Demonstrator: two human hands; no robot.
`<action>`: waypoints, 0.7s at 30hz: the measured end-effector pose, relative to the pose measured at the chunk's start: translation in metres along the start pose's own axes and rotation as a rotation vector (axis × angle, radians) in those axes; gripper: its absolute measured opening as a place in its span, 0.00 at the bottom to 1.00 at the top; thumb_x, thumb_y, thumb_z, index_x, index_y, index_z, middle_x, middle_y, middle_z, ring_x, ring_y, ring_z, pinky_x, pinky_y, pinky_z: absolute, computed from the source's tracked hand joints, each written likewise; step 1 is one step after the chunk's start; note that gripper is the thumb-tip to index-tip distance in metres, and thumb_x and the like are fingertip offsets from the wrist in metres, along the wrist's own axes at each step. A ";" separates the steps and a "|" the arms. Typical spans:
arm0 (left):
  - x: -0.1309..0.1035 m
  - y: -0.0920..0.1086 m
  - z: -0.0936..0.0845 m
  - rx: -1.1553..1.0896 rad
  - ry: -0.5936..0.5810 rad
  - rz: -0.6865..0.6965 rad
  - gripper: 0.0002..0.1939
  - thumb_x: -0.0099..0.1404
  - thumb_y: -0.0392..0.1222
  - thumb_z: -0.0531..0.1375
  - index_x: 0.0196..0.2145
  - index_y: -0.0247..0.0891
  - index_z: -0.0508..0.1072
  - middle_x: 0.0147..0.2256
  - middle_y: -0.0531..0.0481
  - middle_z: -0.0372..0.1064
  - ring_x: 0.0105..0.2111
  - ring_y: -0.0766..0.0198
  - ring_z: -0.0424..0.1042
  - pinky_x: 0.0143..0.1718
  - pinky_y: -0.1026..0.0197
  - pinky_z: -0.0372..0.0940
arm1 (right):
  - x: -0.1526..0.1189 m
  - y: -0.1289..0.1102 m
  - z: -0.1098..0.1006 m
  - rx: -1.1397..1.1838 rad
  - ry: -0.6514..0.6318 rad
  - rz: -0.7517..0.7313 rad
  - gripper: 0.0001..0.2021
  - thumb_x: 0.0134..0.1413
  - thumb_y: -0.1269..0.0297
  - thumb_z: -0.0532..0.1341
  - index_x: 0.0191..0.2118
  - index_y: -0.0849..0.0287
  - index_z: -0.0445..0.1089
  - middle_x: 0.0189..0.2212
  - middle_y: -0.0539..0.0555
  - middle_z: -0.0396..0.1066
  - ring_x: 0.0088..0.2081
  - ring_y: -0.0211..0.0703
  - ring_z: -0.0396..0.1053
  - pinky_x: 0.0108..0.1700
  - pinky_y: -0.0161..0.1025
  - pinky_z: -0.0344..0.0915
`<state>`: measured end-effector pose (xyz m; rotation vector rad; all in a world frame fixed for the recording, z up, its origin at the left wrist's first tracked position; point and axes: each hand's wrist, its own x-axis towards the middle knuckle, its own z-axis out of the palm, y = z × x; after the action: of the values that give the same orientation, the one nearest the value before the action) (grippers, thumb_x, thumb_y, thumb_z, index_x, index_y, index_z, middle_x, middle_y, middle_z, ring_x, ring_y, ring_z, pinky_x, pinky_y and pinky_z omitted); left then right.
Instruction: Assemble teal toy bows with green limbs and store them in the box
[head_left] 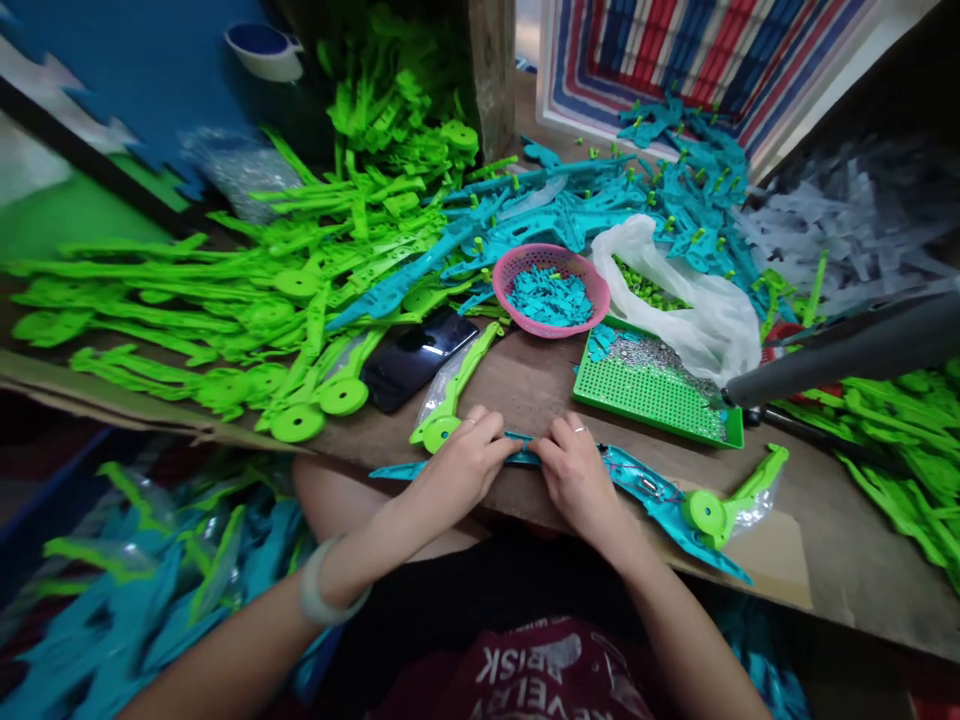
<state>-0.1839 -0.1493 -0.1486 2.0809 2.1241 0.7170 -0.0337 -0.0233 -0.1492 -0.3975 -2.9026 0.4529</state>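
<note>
Along the near edge of the brown table [532, 370], a long blue plastic bow-shaped toy part [652, 490] lies under both hands. The left hand [469, 450] and the right hand [574, 465] sit a little apart, each with its fingers pinched on the thin middle. Red wires show right of the right hand. One green arm with a round end [439, 432] is by the left hand, and another green arm [709, 512] is near the far right end.

Past the hands, a pink basket [551, 327] holds little blue pieces [551, 297]. Next to it, a green tray [630, 400] has tiny silver bits [649, 355] and some blue ones. A white bag [709, 320] has small green pieces [649, 287] inside.

Bare wood lies between the hands and the basket. Left of that, a black phone [420, 355] sits close to green parts [187, 300] piled high.
</note>
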 end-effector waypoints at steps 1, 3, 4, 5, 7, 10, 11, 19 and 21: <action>0.001 -0.001 0.000 0.014 -0.011 0.010 0.16 0.75 0.33 0.49 0.40 0.36 0.77 0.33 0.46 0.62 0.37 0.55 0.61 0.35 0.56 0.62 | 0.000 0.001 -0.001 0.004 -0.011 -0.002 0.13 0.67 0.75 0.53 0.40 0.60 0.75 0.34 0.58 0.66 0.40 0.50 0.58 0.39 0.44 0.58; 0.001 -0.004 0.000 0.057 -0.030 0.019 0.15 0.74 0.33 0.51 0.40 0.36 0.78 0.33 0.46 0.62 0.37 0.55 0.61 0.34 0.56 0.62 | -0.001 0.002 -0.003 0.003 -0.035 -0.005 0.13 0.67 0.75 0.54 0.42 0.60 0.76 0.35 0.58 0.66 0.40 0.51 0.59 0.39 0.45 0.59; 0.002 -0.004 -0.002 0.079 -0.039 0.022 0.14 0.73 0.32 0.52 0.41 0.36 0.78 0.33 0.45 0.62 0.37 0.54 0.61 0.34 0.55 0.62 | -0.002 0.002 -0.005 -0.005 -0.045 -0.006 0.13 0.66 0.75 0.54 0.43 0.60 0.76 0.35 0.58 0.67 0.40 0.51 0.59 0.39 0.45 0.59; 0.002 -0.004 -0.003 0.097 -0.050 0.026 0.13 0.73 0.32 0.52 0.41 0.37 0.78 0.34 0.45 0.63 0.37 0.54 0.61 0.34 0.55 0.62 | -0.003 0.001 -0.007 -0.019 -0.054 -0.008 0.13 0.65 0.76 0.55 0.43 0.60 0.76 0.36 0.59 0.67 0.41 0.51 0.59 0.39 0.45 0.60; 0.002 0.001 -0.008 0.111 -0.071 0.033 0.13 0.70 0.31 0.53 0.42 0.37 0.78 0.35 0.45 0.65 0.38 0.53 0.63 0.37 0.54 0.64 | -0.007 -0.003 -0.012 -0.070 -0.058 -0.007 0.11 0.63 0.76 0.56 0.42 0.60 0.77 0.38 0.59 0.68 0.42 0.52 0.59 0.40 0.46 0.61; -0.003 0.012 -0.010 0.135 -0.047 0.006 0.12 0.67 0.31 0.55 0.44 0.34 0.77 0.43 0.41 0.69 0.45 0.50 0.65 0.45 0.49 0.66 | -0.018 -0.011 -0.017 -0.161 -0.023 0.009 0.09 0.61 0.72 0.60 0.44 0.62 0.76 0.40 0.60 0.69 0.44 0.55 0.60 0.43 0.49 0.62; -0.005 0.016 -0.009 0.163 -0.010 -0.005 0.12 0.68 0.34 0.56 0.45 0.32 0.77 0.45 0.39 0.69 0.47 0.48 0.66 0.48 0.47 0.66 | -0.021 -0.014 -0.017 -0.182 -0.002 0.015 0.09 0.61 0.70 0.61 0.46 0.62 0.75 0.41 0.61 0.70 0.44 0.55 0.61 0.45 0.50 0.62; -0.029 0.023 0.016 0.398 0.316 0.113 0.17 0.73 0.29 0.52 0.56 0.30 0.72 0.38 0.45 0.78 0.43 0.57 0.75 0.59 0.49 0.59 | -0.030 -0.017 0.002 -0.320 0.139 -0.008 0.12 0.62 0.72 0.61 0.50 0.65 0.74 0.40 0.60 0.72 0.44 0.53 0.65 0.53 0.50 0.61; -0.031 0.024 0.011 0.407 0.263 0.122 0.20 0.73 0.28 0.49 0.59 0.29 0.69 0.42 0.43 0.79 0.46 0.56 0.76 0.60 0.50 0.59 | -0.028 -0.016 0.004 -0.324 0.166 -0.019 0.11 0.61 0.73 0.61 0.48 0.65 0.74 0.39 0.60 0.73 0.43 0.52 0.65 0.52 0.50 0.62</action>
<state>-0.1554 -0.1770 -0.1576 2.4558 2.4769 0.6454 -0.0119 -0.0472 -0.1515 -0.4283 -2.8132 -0.0550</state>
